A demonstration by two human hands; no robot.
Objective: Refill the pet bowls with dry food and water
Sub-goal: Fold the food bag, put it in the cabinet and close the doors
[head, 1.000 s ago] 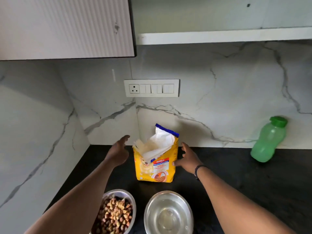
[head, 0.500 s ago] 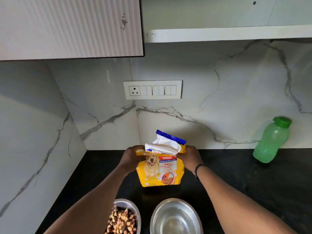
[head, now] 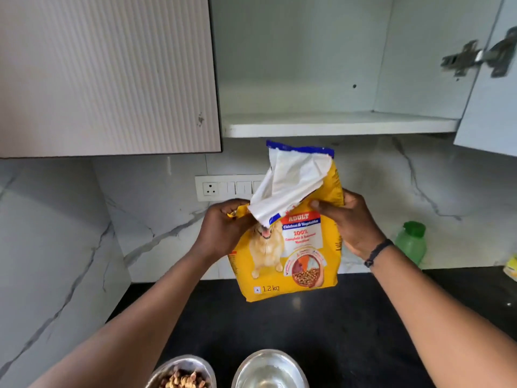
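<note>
Both hands hold the yellow dry-food bag (head: 291,247) upright in the air above the black counter (head: 321,329), just below the open cabinet shelf (head: 335,126). The left hand (head: 223,231) is curled around the bag's upper left edge; the right hand (head: 349,219) clasps its upper right side, thumb across the front. Its torn white top flops open. Below, at the frame's bottom edge, sit a kibble-filled steel bowl (head: 183,372) and a second steel bowl (head: 270,369); a green bottle (head: 411,242) stands against the wall.

A closed cabinet door (head: 106,74) with fine vertical ribs fills the 10 o'clock area. An open white cupboard (head: 307,65) is at 12 o'clock, its shelf (head: 335,126) bare, its door (head: 492,102) and metal hinge (head: 475,58) at 2 o'clock. A white switch plate (head: 223,188) sits on the marble wall (head: 56,233). The counter (head: 335,326) is black.
</note>
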